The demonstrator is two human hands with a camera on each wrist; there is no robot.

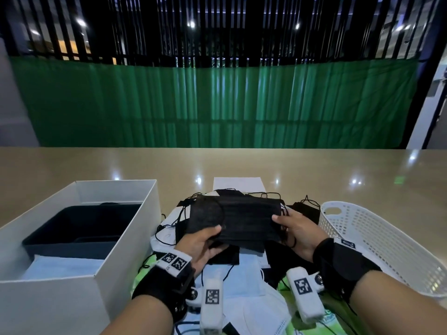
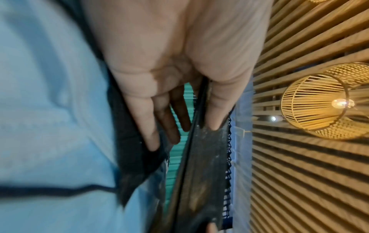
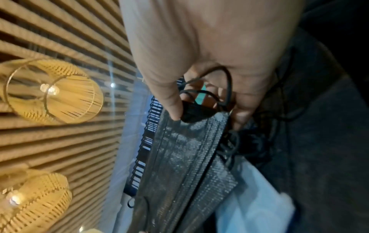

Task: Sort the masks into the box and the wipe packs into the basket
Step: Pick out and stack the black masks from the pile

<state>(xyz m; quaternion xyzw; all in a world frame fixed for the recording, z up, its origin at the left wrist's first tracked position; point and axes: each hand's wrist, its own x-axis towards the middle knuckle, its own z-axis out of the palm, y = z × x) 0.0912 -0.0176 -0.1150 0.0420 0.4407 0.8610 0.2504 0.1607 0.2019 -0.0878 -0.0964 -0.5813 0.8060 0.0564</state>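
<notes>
Both hands hold a stack of black masks (image 1: 237, 221) a little above the pile in the middle of the table. My left hand (image 1: 205, 240) pinches its left end, thumb on top, fingers beneath. My right hand (image 1: 290, 226) pinches its right end, ear loops bunched round the fingers. The left wrist view shows the stack of black masks (image 2: 201, 165) edge-on between thumb and fingers; the right wrist view shows the stack of black masks (image 3: 185, 157) and its loops. The white box (image 1: 101, 269) at left holds a dark inner tray and a light blue mask. The white basket (image 1: 387, 240) stands at right.
Under the hands lies a heap of black, white and light blue masks (image 1: 242, 284), with green wipe packs (image 1: 324, 320) partly buried near the front edge. A white sheet (image 1: 238, 183) lies behind the pile. The beige table (image 1: 314, 170) ends at a green curtain.
</notes>
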